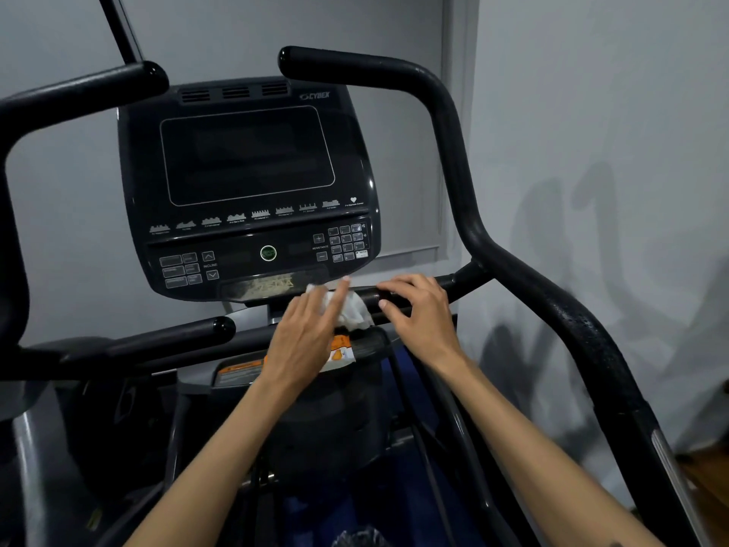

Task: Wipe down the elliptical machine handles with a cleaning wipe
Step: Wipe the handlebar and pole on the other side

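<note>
Just below the middle of the frame, the person's left hand [305,333] presses a crumpled white cleaning wipe [351,307] against the short inner handle [418,300], the horizontal black bar that runs from under the console [248,187] rightward to join the tall right handle [453,159]. The left fingers lie nearly straight over the wipe, the index stretched up along it, so the wipe looks pinned by flat pressure rather than pinched; whether the thumb curls beneath it cannot be told. Holding it bunched under an open palm probably lets the cloth wrap part of the bar's curve and slide along it. The right hand [420,313] sits just beside the wipe on the same bar, its fingers curled over the top and holding nothing else; this looks like a steadying grip, keeping the bar and the body still while the other hand rubs. Directly under the wipe, partly hidden by the left hand, lies an orange-and-white packet [341,351], likely kept within reach for a fresh sheet. The matching inner bar [173,335] at centre left and the left handle [79,92] at upper left are untouched by either hand, so by appearances the wiping has a good deal left to cover.
</note>
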